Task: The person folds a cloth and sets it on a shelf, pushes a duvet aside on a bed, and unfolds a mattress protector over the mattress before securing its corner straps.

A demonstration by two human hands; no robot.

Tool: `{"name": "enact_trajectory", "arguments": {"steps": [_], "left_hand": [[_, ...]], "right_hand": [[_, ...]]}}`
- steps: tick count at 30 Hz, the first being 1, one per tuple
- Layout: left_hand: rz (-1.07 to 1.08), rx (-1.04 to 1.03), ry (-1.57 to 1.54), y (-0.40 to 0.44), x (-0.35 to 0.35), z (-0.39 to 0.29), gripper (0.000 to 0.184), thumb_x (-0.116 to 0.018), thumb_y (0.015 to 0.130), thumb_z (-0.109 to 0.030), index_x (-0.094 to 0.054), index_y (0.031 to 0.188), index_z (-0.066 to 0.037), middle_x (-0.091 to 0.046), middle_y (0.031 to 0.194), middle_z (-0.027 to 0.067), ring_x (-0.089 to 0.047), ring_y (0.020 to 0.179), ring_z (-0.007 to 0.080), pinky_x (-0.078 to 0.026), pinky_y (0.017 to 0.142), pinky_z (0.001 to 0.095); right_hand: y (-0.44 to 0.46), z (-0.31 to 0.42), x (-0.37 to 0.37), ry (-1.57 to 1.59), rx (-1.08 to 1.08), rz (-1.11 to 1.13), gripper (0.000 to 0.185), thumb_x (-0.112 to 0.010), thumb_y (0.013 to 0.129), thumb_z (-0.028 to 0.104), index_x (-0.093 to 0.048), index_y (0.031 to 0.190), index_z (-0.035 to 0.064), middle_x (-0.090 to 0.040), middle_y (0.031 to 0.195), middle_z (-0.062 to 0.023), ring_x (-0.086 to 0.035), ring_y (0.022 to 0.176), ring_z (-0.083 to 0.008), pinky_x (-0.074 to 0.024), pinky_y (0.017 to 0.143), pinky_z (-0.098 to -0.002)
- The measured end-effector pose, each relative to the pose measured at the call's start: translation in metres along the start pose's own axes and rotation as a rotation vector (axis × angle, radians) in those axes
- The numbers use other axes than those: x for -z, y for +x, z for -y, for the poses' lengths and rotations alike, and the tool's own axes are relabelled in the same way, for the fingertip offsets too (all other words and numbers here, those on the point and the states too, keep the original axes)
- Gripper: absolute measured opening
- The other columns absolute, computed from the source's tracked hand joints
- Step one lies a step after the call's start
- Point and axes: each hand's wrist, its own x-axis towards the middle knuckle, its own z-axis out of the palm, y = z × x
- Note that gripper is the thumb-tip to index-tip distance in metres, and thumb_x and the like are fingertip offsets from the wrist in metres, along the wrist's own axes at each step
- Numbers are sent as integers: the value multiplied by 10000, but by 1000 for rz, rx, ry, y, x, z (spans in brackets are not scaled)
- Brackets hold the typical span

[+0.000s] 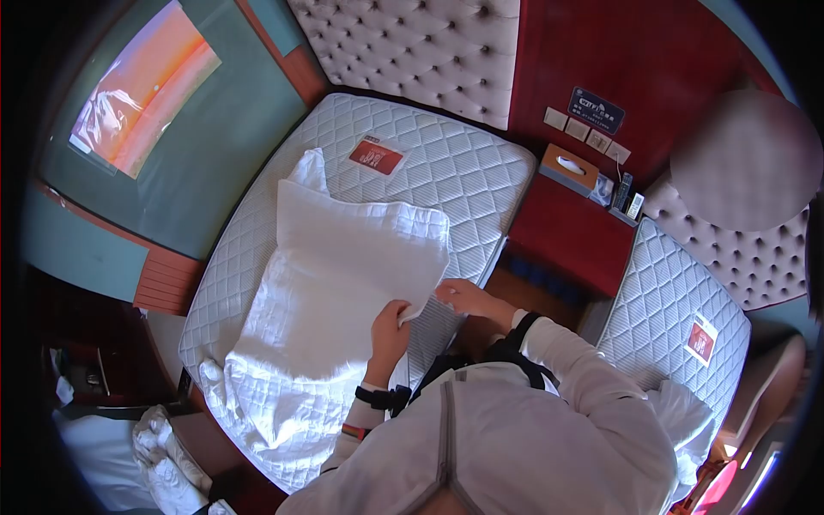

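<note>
A white quilted mattress pad (343, 266) lies partly spread and rumpled over the bare diamond-stitched mattress (481, 172). My left hand (390, 339) is closed on the pad's near right edge, with a narrow fold of it showing between thumb and fingers. Just to the right, my right hand (475, 300) has its fingers pinched at the same edge. The pad's far left corner stands up in a peak, and its lower end is bunched near the foot of the mattress. A red printed label (376, 157) shows on the mattress beyond the pad.
A red nightstand (571, 227) with a tissue box (568, 170) and remotes (624, 190) stands between this bed and a second mattress (665, 296). White linen (167, 463) is heaped at lower left. A tufted headboard (421, 47) borders the far end.
</note>
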Motion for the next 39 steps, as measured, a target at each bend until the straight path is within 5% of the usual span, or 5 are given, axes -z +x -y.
{"name": "enact_trajectory", "arguments": {"steps": [3,9,19,31,39], "left_hand": [[-48,83,-66,-14,29,-3,201,-561,790,11,-608,982,-20,-657,874,166,-653,809,308,-503,733,356],[-268,164,-77,-66,89,-8,207,-569,784,32,-615,981,-11,-656,823,130,-654,766,218,-500,711,300],[-414,355,7,-99,72,-34,248,-579,726,48,-602,967,-6,-647,798,125,-664,767,223,-507,694,304],[-84,223,186,128,-79,-58,137,-572,871,-77,-585,994,-17,-612,902,143,-609,855,328,-484,744,380],[120,259,8,195,-161,-66,168,-538,896,-155,-571,1015,-42,-614,940,144,-600,920,337,-482,774,404]], "right_hand": [[23,-50,12,605,-498,163,674,-418,934,574,-429,1319,21,-591,1161,-240,-609,989,-326,-483,908,-432],[98,-82,-33,1128,-646,265,965,-381,872,714,-100,1475,15,-396,1364,-315,-474,1218,-404,-410,968,-584],[237,-68,-30,910,-253,-363,394,-596,858,220,-509,1207,58,-606,1083,-110,-597,995,-240,-501,789,-344],[270,99,367,935,627,-531,212,-603,929,199,-604,1057,30,-622,896,-11,-571,749,-103,-471,646,-277],[226,-75,517,616,345,-795,314,-573,890,152,-580,1151,-22,-652,1015,-93,-635,858,-184,-514,747,-317]]}}
